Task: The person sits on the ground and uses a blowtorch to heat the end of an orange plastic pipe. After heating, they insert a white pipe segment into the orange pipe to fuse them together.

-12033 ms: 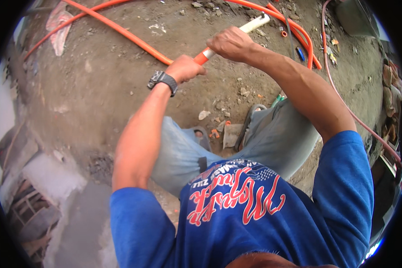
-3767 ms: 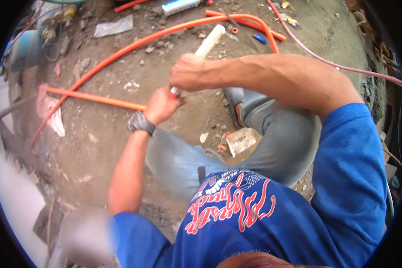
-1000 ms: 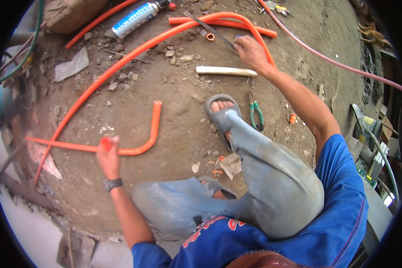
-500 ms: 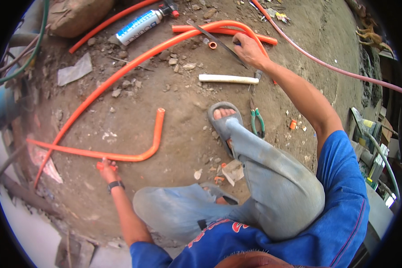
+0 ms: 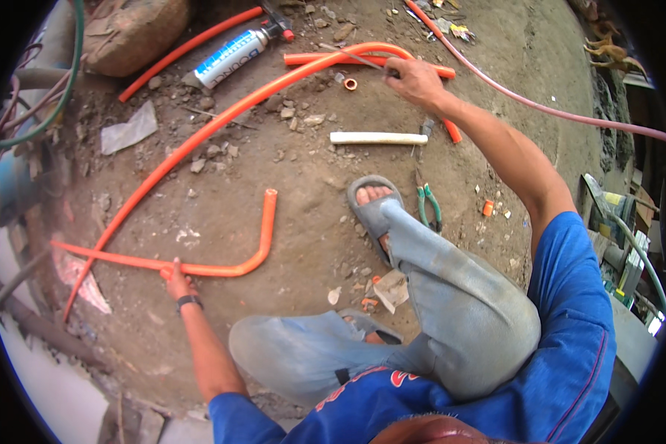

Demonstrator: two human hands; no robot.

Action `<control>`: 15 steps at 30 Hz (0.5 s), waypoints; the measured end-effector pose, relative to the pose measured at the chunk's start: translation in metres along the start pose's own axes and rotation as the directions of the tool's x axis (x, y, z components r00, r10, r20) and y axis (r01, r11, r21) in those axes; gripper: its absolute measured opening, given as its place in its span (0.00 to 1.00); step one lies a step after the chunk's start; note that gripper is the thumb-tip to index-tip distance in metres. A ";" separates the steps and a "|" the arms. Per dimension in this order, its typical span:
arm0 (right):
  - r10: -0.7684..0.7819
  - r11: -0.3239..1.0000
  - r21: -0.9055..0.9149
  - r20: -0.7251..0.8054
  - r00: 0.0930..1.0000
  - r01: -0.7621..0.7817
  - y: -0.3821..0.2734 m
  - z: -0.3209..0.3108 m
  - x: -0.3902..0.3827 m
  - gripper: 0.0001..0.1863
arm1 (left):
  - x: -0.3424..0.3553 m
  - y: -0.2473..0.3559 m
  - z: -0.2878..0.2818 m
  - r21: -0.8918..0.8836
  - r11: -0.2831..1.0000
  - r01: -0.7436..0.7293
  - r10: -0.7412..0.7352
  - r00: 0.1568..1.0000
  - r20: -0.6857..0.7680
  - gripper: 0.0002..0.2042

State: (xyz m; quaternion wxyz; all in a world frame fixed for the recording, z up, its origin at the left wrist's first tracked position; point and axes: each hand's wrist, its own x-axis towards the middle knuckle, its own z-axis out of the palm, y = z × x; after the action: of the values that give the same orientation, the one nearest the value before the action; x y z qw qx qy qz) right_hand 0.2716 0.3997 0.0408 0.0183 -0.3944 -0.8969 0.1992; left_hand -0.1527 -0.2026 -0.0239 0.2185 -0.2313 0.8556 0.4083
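Note:
At the lower left my left hand [image 5: 177, 285], with a dark band on its wrist, is closed on the long arm of a bent orange pipe [image 5: 214, 270]. That pipe turns up at its right end. My right hand [image 5: 419, 85] reaches to the upper right with fingers closed on the dark end of a thin metal blade [image 5: 359, 58]. The blade points left across a long curved orange pipe [image 5: 222, 120]. Beneath the hand this pipe passes out of sight and shows again just below it. A short straight orange pipe [image 5: 303, 58] lies behind.
A white tube [image 5: 377, 138] and green-handled pliers [image 5: 428, 205] lie by my sandalled foot. A gas canister with a torch head [image 5: 229, 59] rests near a large rock [image 5: 129, 33]. A pink hose [image 5: 525, 103] crosses the right. Stones and scraps litter the dirt.
The blade, lying slantwise under my right hand before, has been lifted and turned in its grip. My left hand has moved up slightly onto the bent pipe.

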 end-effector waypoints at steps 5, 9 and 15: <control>0.120 0.988 -0.095 -0.032 0.992 -0.123 0.043 -0.028 0.008 0.16 | 0.016 0.008 -0.018 -0.249 0.952 0.178 -0.123 0.967 0.221 0.13; 0.149 0.970 -0.192 -0.003 0.989 -0.147 0.072 -0.035 0.008 0.17 | 0.004 0.018 -0.038 -0.391 0.907 0.156 0.006 0.924 0.382 0.10; 0.113 0.993 -0.028 -0.002 0.994 -0.113 0.045 -0.016 -0.007 0.15 | -0.005 0.031 -0.073 -0.558 0.824 0.099 0.142 0.917 0.373 0.09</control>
State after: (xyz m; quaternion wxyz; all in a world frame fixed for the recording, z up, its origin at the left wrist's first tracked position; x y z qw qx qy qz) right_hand 0.3106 0.4276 0.0402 0.0016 -0.4448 -0.8759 0.1871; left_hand -0.1795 -0.2429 0.0392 0.3046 -0.1878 0.6353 0.6844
